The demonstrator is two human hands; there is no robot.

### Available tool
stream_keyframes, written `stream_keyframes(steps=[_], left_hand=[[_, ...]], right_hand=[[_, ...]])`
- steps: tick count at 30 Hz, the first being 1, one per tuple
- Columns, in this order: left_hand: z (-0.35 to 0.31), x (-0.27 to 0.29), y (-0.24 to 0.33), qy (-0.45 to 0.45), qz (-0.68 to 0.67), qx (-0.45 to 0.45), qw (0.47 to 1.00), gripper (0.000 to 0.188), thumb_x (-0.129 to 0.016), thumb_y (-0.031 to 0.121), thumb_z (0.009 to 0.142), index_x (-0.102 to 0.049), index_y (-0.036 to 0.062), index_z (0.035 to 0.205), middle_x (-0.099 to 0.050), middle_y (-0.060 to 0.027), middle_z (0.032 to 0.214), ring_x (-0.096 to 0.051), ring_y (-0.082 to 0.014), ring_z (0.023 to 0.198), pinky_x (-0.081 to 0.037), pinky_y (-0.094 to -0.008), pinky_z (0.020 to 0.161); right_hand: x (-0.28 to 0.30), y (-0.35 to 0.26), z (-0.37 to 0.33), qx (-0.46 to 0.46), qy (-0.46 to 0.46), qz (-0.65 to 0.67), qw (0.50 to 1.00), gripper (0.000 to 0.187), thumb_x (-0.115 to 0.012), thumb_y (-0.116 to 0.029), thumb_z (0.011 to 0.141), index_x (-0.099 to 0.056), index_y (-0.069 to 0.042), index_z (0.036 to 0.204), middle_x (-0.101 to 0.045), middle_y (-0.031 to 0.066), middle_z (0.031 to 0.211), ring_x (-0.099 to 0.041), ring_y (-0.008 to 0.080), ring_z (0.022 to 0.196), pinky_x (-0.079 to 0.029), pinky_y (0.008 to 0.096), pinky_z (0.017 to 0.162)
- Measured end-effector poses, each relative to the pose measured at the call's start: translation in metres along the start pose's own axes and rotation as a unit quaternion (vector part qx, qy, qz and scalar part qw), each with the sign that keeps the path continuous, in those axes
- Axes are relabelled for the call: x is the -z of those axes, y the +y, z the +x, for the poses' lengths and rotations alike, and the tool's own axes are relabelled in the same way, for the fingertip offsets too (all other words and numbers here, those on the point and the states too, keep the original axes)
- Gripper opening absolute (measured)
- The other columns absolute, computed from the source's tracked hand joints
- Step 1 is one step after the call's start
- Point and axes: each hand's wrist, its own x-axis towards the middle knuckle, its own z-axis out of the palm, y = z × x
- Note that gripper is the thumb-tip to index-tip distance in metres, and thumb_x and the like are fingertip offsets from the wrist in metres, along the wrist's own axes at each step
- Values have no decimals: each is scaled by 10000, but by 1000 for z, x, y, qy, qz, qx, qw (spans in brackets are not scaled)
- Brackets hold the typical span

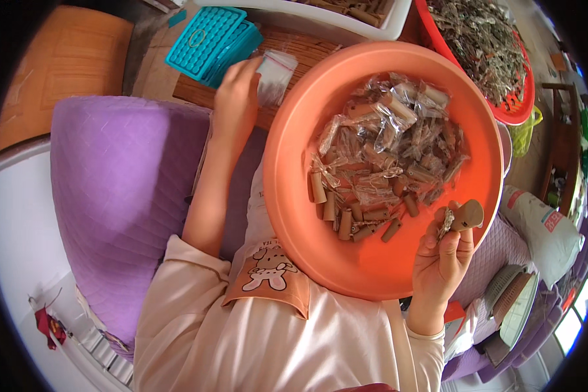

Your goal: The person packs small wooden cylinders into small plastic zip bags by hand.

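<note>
My left hand (238, 95) reaches forward to the edge of a stack of small clear plastic bags (277, 75). Its fingers are curled together beside the bags, and whether they grip one is hidden. At the right side of the orange basin (284, 215), my right hand (443, 261) holds a brown cardboard tube (468, 215) between thumb and fingers. A bit of dried, pale stringy material (446, 223) shows at the tube's near end. Inside the basin lie many similar tubes (317, 188), some loose and others wrapped in clear plastic (392, 127).
Turquoise moulded trays (209, 42) are stacked on the wooden table beyond my left hand. A red basket (526, 108) of dried plant matter stands at the far right, and a white bin (398, 19) at the back. Purple quilted padding (124, 196) rises at my left.
</note>
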Motion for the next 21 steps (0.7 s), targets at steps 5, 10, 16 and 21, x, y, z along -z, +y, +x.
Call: stream_keyframes(steps=[5,10,16,21], left_hand=[[-17,-40,-41,-28,136,-56,989,213,-558,40,734,-544,0,943,-513,-174,1078,-510,-324,969,-436,-365,781],[-8,-32,-28,-101,59,92,989,137,-600,64,700,-546,12,815,-542,-142,970,-526,-313,892,-436,-381,748],[-9,-39,-48,-11,68,-32,997,106,-617,79,688,-529,21,699,-548,-112,826,-534,-303,785,-431,-400,692],[-9,-35,-31,-58,67,41,995,110,-625,84,680,-535,29,712,-546,-102,850,-542,-300,785,-437,-393,676]], right_hand=[[3,3,5,-4,0,-18,1000,383,-509,-96,851,-401,37,1193,-526,122,1041,-474,105,718,-420,184,619],[9,5,9,-13,4,-30,999,388,-503,-103,856,-393,43,1198,-519,100,1032,-464,111,719,-406,198,628],[8,9,12,-23,11,-24,999,330,-540,-114,840,-456,22,1130,-546,67,989,-539,106,761,-450,217,647],[11,14,10,-22,27,-19,999,335,-541,-111,838,-456,24,1133,-542,81,1021,-541,115,777,-451,218,649]])
